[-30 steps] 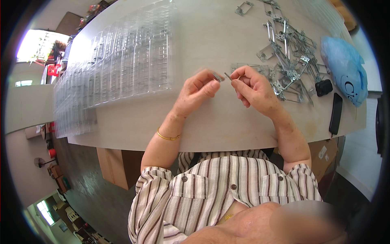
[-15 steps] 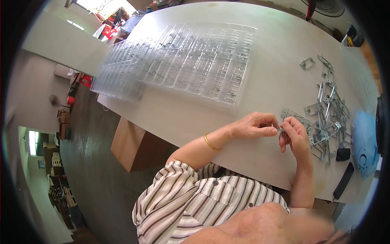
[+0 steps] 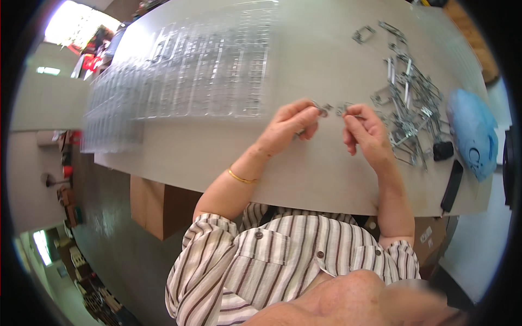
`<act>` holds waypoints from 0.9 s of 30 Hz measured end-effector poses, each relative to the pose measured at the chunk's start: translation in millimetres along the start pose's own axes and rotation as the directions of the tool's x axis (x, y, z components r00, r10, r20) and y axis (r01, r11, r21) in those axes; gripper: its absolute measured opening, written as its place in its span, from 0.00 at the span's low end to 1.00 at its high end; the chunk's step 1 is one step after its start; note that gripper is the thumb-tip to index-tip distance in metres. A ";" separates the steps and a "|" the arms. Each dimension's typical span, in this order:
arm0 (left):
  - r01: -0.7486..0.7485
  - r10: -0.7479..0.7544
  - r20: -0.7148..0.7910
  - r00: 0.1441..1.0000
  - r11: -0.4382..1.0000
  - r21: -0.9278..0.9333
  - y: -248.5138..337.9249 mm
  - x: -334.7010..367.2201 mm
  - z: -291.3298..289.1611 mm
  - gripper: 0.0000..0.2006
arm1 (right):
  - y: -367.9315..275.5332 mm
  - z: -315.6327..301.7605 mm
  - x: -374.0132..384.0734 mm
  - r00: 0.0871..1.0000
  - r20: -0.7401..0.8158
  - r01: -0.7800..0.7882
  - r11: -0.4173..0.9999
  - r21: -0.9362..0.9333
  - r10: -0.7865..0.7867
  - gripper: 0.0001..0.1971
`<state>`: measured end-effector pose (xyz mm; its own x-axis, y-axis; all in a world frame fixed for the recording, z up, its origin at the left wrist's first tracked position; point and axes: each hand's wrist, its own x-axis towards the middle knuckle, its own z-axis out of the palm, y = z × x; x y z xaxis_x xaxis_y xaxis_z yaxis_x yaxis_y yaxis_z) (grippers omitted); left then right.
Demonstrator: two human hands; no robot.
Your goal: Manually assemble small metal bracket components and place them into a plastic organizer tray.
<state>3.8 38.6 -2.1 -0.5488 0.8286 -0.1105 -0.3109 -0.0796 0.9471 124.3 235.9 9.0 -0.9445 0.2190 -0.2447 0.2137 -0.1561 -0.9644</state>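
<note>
Left hand: On my feed the left hand [image 3: 293, 124] is closing its thumb and bent fingers on a small metal part [image 3: 324, 109].
Metal part: It is poking out past those fingertips, over the table, in the gap between both hands.
Right hand: The right hand [image 3: 366, 133] is bending thumb and forefinger together; I am seeing a metal end piece [image 3: 341, 110] at the tips, but cannot tell whether the fingers are gripping it or it is lying behind them.
Bangle: A gold bangle [image 3: 241, 177] is circling the left forearm.
Pile: Just beyond the right hand, a tangled pile of metal brackets [image 3: 408, 126] is spreading over the table, with a loose bracket [image 3: 363, 34] lying near its far end.
Right side: A black block [image 3: 443, 151] is sitting beside the pile, a black strip [image 3: 452, 187] is lying closer to the person, and a blue bag [image 3: 472, 136] is resting farther right.
Left side: Clear plastic trays [image 3: 215, 76] are covering much of the table [image 3: 321, 182].
Below: A brown carton [image 3: 147, 206] is standing on the floor [image 3: 109, 201].
</note>
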 end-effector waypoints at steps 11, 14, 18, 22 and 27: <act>-0.031 0.029 0.028 0.999 0.995 0.091 -13.8 6.6 -1.4 0.18 | -7.4 7.0 -7.6 0.994 0.100 -0.048 0.998 -0.045 0.052 0.08; -0.028 0.028 0.002 1.000 0.993 0.117 -12.6 1.6 1.5 0.16 | -11.3 12.9 -7.7 0.995 0.094 -0.032 0.998 -0.063 0.037 0.07; 0.017 -0.020 0.060 0.998 0.999 0.042 -21.5 3.5 3.8 0.12 | -2.4 8.4 -10.7 0.998 0.054 -0.003 0.995 -0.104 0.009 0.08; -0.118 0.109 0.096 0.989 0.988 0.095 -28.9 0.0 7.4 0.15 | 7.9 11.2 -12.2 0.998 0.061 0.010 0.998 -0.055 -0.007 0.08; -0.155 0.135 0.082 0.987 0.923 0.353 -18.8 -6.0 7.4 0.19 | 6.1 14.6 -11.4 0.997 0.075 0.006 1.000 0.029 -0.008 0.10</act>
<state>18.7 39.2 -17.0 -0.5201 0.8530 0.0435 0.0723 -0.0067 0.9974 132.7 218.5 7.4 -0.9622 0.1475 -0.2291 0.2010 -0.1831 -0.9623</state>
